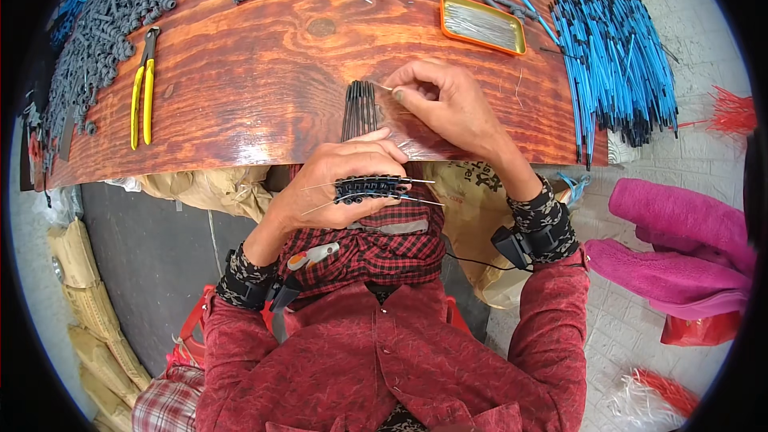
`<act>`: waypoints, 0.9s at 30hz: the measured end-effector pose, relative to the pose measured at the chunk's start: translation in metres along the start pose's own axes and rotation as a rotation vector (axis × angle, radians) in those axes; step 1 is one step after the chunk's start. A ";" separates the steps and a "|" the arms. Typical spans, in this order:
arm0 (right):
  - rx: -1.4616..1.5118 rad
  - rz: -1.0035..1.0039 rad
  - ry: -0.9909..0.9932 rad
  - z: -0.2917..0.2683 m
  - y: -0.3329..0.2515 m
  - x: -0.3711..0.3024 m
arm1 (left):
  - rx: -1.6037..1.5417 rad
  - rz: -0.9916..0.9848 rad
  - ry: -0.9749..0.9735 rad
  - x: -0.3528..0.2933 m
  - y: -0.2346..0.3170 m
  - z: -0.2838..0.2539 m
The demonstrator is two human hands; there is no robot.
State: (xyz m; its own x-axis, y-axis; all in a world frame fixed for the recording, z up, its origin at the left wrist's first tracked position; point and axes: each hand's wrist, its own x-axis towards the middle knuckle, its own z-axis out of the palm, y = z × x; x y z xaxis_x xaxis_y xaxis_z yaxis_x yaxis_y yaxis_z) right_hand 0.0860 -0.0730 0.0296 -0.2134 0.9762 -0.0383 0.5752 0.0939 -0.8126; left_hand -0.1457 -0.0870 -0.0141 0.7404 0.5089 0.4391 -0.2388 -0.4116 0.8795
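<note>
My left hand is closed around a bundle of thin black rods at the table's front edge. The rods' far ends stick out past the fingers over the wood, and their near ends show below the hand. Two thin metal wires lie across those near ends and poke out on both sides. Just right of the far ends, my right hand pinches a thin, light-coloured strand between thumb and fingertip. Its tip lies close to the rods; whether it touches them I cannot tell.
Grey ribbed plastic parts are heaped along the table's left and far sides. Yellow-handled pliers lie at the left. An orange-rimmed tray holds metal pins. Blue rods with black ends are piled at the right. A grey-and-orange tool rests on my lap.
</note>
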 end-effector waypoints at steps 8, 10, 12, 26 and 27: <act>-0.380 -0.316 0.180 0.007 0.016 0.000 | -0.005 -0.013 0.002 0.002 0.003 0.000; -0.407 -0.351 0.194 0.008 0.017 0.002 | -0.003 -0.005 0.000 0.002 0.002 -0.001; -0.434 -0.348 0.200 0.005 0.018 0.002 | 0.004 -0.012 -0.001 0.003 0.001 0.000; -0.892 -0.385 0.473 -0.083 0.067 0.048 | 0.021 -0.081 -0.002 0.001 0.001 0.002; -0.891 -0.383 0.465 -0.083 0.068 0.049 | 0.023 -0.082 -0.002 0.001 0.001 0.002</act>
State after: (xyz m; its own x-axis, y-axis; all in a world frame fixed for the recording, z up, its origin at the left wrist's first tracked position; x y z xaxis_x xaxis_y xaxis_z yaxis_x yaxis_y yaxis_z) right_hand 0.1802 -0.0025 0.0205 -0.2889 0.8123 0.5067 0.9423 0.3348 0.0006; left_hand -0.1439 -0.0886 -0.0130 0.7583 0.5398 0.3656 -0.1630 -0.3861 0.9079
